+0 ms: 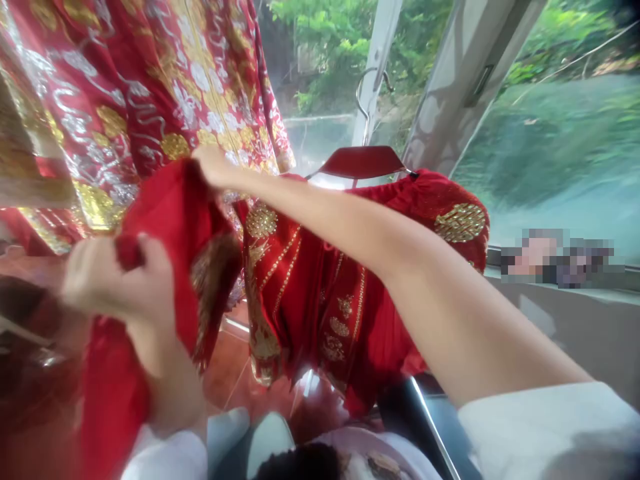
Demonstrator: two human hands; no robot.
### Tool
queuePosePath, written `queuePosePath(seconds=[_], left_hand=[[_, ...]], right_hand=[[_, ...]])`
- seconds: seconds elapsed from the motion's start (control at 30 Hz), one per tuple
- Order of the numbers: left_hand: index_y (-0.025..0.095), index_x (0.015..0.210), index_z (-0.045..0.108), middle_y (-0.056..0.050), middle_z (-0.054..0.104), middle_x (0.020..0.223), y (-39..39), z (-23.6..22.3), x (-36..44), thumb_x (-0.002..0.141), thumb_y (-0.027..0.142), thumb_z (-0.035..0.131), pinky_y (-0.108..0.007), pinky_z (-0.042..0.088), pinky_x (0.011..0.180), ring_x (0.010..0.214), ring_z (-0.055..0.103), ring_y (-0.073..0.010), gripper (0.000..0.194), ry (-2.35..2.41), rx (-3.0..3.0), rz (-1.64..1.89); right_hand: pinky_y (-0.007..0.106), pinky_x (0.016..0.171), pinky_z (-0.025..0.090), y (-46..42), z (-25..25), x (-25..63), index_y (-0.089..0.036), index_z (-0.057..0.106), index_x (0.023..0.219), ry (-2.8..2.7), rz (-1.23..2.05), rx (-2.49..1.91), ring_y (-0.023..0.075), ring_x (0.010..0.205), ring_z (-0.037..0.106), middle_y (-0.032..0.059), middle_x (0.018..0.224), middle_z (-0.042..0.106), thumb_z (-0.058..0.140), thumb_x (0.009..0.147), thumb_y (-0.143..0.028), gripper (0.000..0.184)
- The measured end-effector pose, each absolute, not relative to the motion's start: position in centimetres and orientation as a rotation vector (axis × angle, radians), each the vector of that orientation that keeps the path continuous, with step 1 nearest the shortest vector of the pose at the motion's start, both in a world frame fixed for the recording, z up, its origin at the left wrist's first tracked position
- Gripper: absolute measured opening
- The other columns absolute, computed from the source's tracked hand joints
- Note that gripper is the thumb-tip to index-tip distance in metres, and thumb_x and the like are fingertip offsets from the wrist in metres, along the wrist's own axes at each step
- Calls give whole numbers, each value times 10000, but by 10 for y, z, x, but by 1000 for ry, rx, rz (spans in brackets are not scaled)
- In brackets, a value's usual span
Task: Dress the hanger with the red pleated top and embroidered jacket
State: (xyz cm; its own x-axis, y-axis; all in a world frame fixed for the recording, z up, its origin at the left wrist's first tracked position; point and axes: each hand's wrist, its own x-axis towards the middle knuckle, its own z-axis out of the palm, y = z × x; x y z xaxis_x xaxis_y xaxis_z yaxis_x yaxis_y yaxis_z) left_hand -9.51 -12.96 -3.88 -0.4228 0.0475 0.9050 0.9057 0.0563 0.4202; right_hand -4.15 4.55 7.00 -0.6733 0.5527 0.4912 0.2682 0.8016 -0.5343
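Note:
Both of my hands are closed on a length of plain red cloth point(173, 207) at the left. My left hand point(123, 283), slightly blurred, makes a fist around a bunched part, and more of the cloth hangs below it. Stretching across the view, my right arm brings my right hand point(213, 167) to the cloth's upper edge, where the fingertips are partly hidden. Behind my right arm is a red jacket point(340, 333) with gold embroidery and beading, on a dark red hanger point(363, 162). A gold-patterned edge shows beside the cloth; I cannot tell whether cloth and jacket are joined.
A long red robe point(150, 87) with silver and gold embroidery hangs at the upper left. Window frames point(450, 87) and glass stand behind the hanger, above a sill at the right. Reddish floor tiles point(233, 377) show below. Several small things lie blurred on the sill.

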Motion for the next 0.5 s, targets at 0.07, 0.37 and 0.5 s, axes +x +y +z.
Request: queuePosePath(seconds=[0.07, 0.37, 0.5], left_hand=[[153, 717, 573, -45, 586, 698, -106, -34, -93, 790, 246, 625, -448, 503, 821, 754, 591, -210, 129, -1563, -923, -1295], [116, 1193, 617, -78, 735, 1058, -82, -58, -5, 903, 121, 534, -235, 535, 778, 878, 700, -144, 302, -1178, -1373, -1340], [135, 1231, 582, -94, 742, 1044, -65, -105, 24, 892, 117, 523, -232, 510, 598, 751, 713, -166, 344, -1494, -1587, -1173]], right_hand=[[97, 744, 374, 71, 100, -21, 30, 335, 509, -2288, 179, -631, 96, 1167, 534, 6, 943, 589, -21, 732, -135, 450], [184, 885, 409, 82, 124, 96, 84, 668, 898, -2533, -83, -797, 147, 1194, 553, 66, 1170, 667, 352, 781, -32, 355], [206, 867, 479, 80, 113, 111, -40, 736, 1022, -2658, -111, -867, 149, 994, 679, 40, 925, 737, 440, 707, 105, 456]])
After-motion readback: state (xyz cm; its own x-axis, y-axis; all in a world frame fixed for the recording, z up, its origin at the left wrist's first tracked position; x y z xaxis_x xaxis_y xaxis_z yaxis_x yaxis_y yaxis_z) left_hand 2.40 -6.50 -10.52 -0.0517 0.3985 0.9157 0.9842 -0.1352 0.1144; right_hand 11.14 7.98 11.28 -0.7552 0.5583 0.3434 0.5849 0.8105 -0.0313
